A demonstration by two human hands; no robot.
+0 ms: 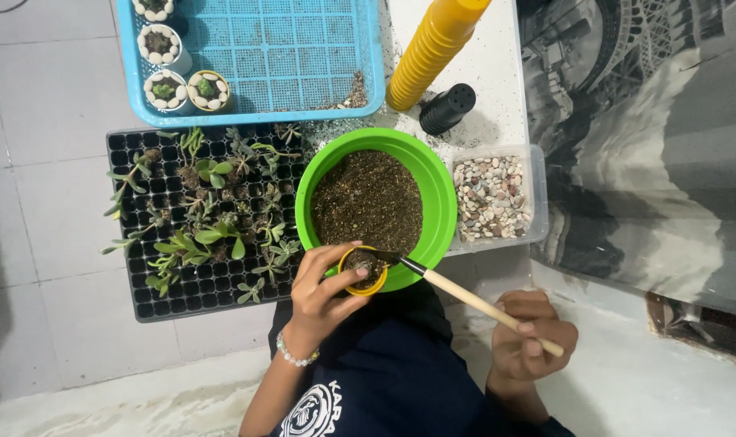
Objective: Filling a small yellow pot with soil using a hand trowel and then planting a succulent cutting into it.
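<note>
Hands both busy at the near rim of the green bowl [445,206]. Left hand [323,291] wraps a small yellow pot [361,270], fingers curled round its side, thumb on the rim; pot sits over the bowl's near edge, partly filled with dark soil. Right hand [530,340] closed on the light wooden handle of a small scoop [465,298]; handle runs diagonally up-left, dark metal tip sits at the pot's mouth, touching or just above the soil in it, can't tell which. Beaded bracelet [295,356] on the left wrist.

Bowl is about full of dark potting soil [368,198]. Just right of it, touching or nearly so, a clear plastic tub of small mixed pebbles [491,197]. Left of the bowl, a black seedling tray [154,295] with small green succulents [206,235] in many cells, near rows mostly bare. Beyond that, a blue mesh tray [287,48] holding four small pots topped with white pebbles [164,44] at its left side, some loose soil in its near right corner. Stack of yellow pots [433,48] lies tilted beyond the bowl, a black perforated pot [447,108] on its side just beside it. Soil crumbs scattered on the white surface [497,73] there.
</note>
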